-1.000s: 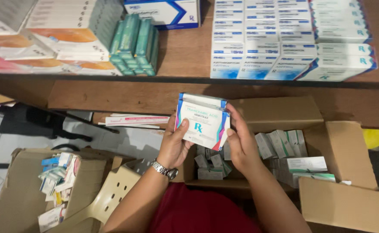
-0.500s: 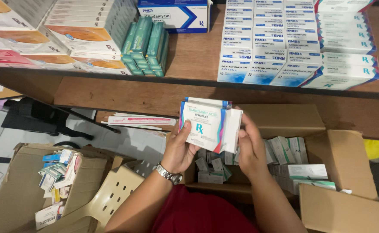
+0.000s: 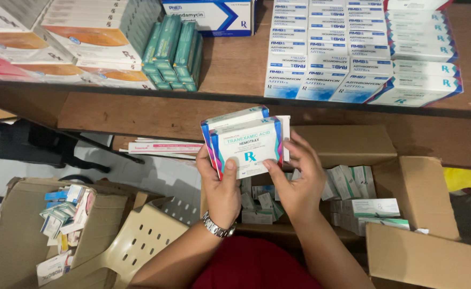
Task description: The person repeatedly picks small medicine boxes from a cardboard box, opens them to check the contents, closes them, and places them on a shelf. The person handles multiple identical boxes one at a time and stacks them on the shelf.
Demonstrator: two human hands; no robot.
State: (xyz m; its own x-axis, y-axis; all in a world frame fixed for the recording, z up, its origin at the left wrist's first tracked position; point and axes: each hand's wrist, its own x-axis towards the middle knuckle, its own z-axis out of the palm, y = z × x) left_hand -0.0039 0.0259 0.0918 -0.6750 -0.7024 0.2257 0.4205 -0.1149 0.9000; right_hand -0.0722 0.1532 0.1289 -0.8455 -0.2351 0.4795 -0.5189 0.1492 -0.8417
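Medicine boxes (image 3: 246, 144) (small stack, white and blue) now raised higher toward wooden shelf (image 3: 235, 69); left hand (image 3: 222, 187) and right hand (image 3: 299, 182) both gripping them.

Even indoor light is falling from above, keeping the white medicine boxes (image 3: 246, 143) bright and sharp. Shadow is pooling under the front edge of the wooden shelf (image 3: 235, 64) (darkest toward its left end). The frame corners are softening and bending slightly.
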